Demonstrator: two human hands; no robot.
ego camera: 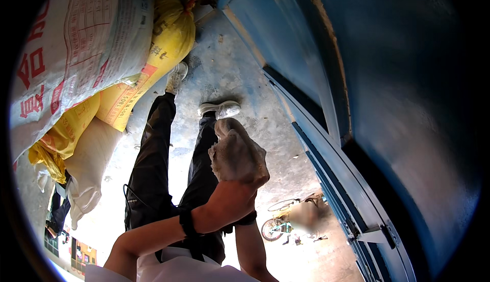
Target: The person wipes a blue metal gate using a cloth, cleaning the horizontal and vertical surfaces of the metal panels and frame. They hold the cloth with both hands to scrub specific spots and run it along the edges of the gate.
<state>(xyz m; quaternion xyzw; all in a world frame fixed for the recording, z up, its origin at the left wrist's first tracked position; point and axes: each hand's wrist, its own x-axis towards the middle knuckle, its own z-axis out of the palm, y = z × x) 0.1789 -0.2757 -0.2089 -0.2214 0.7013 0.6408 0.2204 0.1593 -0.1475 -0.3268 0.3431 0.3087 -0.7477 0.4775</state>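
Observation:
A soiled, greyish-brown fabric piece [237, 153], which looks like a work glove, is raised in front of my legs. My left hand [235, 199] reaches across from the lower left, a black band on its wrist, and its fingers are closed at the lower edge of the fabric. From the lower right comes my right forearm [250, 243], also with a dark band at the wrist. Behind the left hand and the fabric, my right hand is hidden. Whether it is inside the fabric I cannot tell.
Large printed woven sacks, white [88, 44] and yellow [168, 33], are piled at left. A blue metal door [402, 109] and its frame stand close at right. My shoes [220, 109] are on the stained concrete floor [226, 71]. Bicycles [273, 228] stand in bright light beyond.

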